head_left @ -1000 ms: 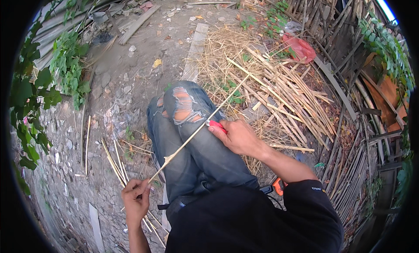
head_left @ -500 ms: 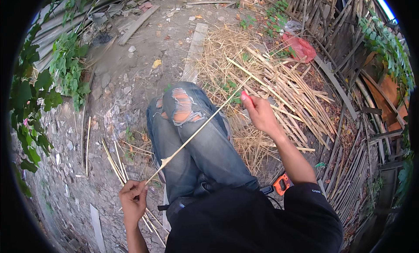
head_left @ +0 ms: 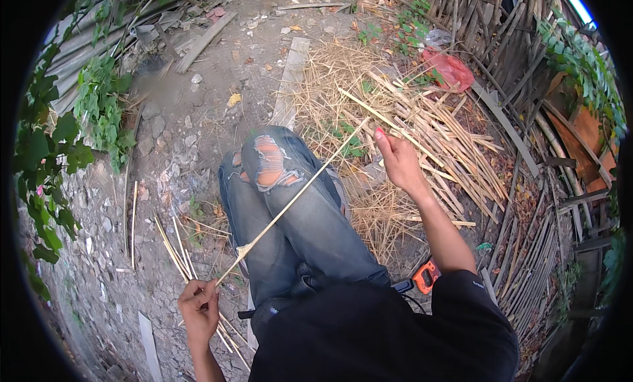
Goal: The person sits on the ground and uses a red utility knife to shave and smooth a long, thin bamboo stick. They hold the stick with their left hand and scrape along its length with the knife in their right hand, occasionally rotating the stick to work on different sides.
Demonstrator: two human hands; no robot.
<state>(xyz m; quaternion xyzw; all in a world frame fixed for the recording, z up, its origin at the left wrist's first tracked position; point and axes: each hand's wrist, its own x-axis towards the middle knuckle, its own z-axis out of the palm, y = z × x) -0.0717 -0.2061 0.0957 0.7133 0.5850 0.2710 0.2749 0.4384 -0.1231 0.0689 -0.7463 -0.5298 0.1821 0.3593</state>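
Observation:
Across my lap runs a long, thin pale strip of split bamboo or wood [head_left: 290,202], with a curled shaving on its lower part. My left hand [head_left: 199,308] pinches its lower end between thumb and fingers, beyond my left thigh. The far end stops just short of my right hand [head_left: 399,160], which is closed on a small red object [head_left: 379,132]. Most of that object is hidden by the fingers, so its kind cannot be made out. Beneath the left hand, several similar strips [head_left: 173,249] lie on the ground.
Ahead to the right lie a pile of split strips [head_left: 455,151] and straw-like shavings [head_left: 330,68]. A flat board [head_left: 291,75] sits before my knees. An orange device [head_left: 426,276] is by my right hip. A red plastic bag [head_left: 450,70] lies near the stick fence [head_left: 508,45].
The right hand has moved slightly up and right, and the strip's far end now sits apart from it. Less of the red object shows. The left hand keeps its pinch, slightly lower.

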